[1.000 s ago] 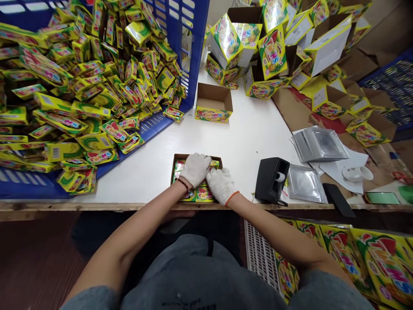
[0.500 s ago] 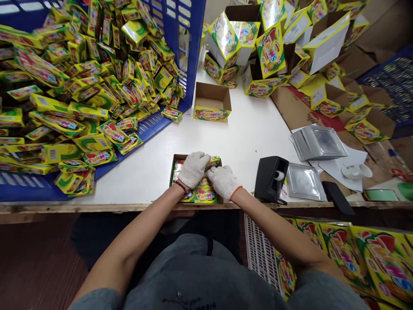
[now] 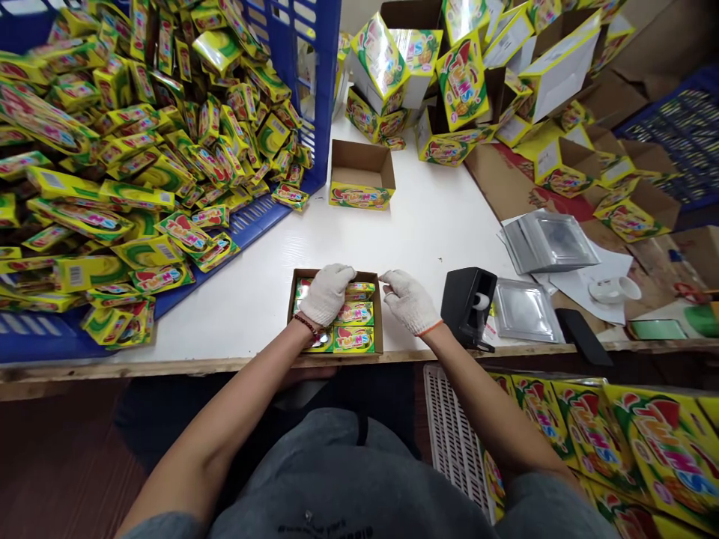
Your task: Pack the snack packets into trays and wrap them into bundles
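Note:
A shallow cardboard display box [image 3: 379,318] lies near the table's front edge, filled with small yellow-green TWINS packs [image 3: 353,339]. My left hand [image 3: 326,293], in a white knit glove, rests over the packs in the box's left half. Its fingers stretch toward the upper row and hide some packs beneath. My right hand [image 3: 412,301], gloved likewise, is just right of the box with fingers apart and nothing in them. Its fingertips come close to the box's upper right corner.
A blue crate [image 3: 314,82] heaped with small packs [image 3: 162,161] stands left. Another display box [image 3: 362,196] sits behind. To the right are a black tape dispenser [image 3: 463,307], clear plastic lids [image 3: 556,239], a cup [image 3: 615,288] and piled boxes [image 3: 460,82]. A white crate [image 3: 454,434] is below.
My right hand has let go of the pack at the box's upper right and moved right, off the box. That pack now lies in the box. My left hand stays over the packs.

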The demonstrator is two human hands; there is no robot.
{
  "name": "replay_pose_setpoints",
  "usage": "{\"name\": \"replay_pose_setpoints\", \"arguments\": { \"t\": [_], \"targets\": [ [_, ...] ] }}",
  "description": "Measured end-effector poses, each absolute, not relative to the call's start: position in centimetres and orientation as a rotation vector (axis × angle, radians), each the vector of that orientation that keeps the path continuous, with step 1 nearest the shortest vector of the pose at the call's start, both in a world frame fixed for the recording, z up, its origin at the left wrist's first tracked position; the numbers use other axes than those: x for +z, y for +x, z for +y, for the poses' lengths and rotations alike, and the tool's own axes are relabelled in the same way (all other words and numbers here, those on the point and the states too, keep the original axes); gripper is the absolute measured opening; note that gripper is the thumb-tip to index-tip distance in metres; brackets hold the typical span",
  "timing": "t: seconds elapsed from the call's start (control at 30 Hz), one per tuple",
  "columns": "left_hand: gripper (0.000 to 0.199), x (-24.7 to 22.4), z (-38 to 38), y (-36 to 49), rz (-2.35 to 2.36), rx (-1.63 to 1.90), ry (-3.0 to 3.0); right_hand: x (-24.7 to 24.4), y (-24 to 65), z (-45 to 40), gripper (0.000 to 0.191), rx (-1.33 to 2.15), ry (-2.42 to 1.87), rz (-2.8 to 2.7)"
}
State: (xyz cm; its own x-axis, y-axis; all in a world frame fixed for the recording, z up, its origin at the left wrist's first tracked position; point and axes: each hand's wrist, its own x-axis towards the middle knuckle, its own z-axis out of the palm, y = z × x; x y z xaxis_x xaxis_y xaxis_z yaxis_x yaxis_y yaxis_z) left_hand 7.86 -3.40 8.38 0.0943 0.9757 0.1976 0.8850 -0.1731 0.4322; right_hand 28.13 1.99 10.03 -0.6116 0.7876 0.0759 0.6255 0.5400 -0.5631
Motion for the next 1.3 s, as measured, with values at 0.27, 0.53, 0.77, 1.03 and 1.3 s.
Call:
{"name": "replay_pose_setpoints", "arguments": {
  "t": [0.27, 0.53, 0.77, 1.03, 1.3],
  "targets": [
    [0.02, 8.6, -4.8, 8.3, 1.818, 0.613, 2.106, 7.8, 27.2, 0.8, 0.028, 0.931, -1.144, -2.345],
    [0.019, 8.1, -4.3, 9.2, 1.919, 0.52, 2.018, 5.8, 26.8, -1.2, 0.034, 0.99, -1.304, -1.916],
    [0.021, 8.5, -5.8, 9.5, 1.944, 0.254, 2.363, 5.9, 26.9, -1.2, 0.028, 0.98, -1.211, -1.975],
    [0.028, 7.9, -5.7, 10.1, 1.809, 0.352, 2.469, 6.4, 26.9, -1.3, 0.028, 0.968, -1.238, -1.995],
    [0.039, 8.0, -5.9, 9.7, 2.075, 0.327, 2.197, 6.0, 27.0, -1.3, 0.031, 1.006, -1.237, -1.979]
  ]
}}
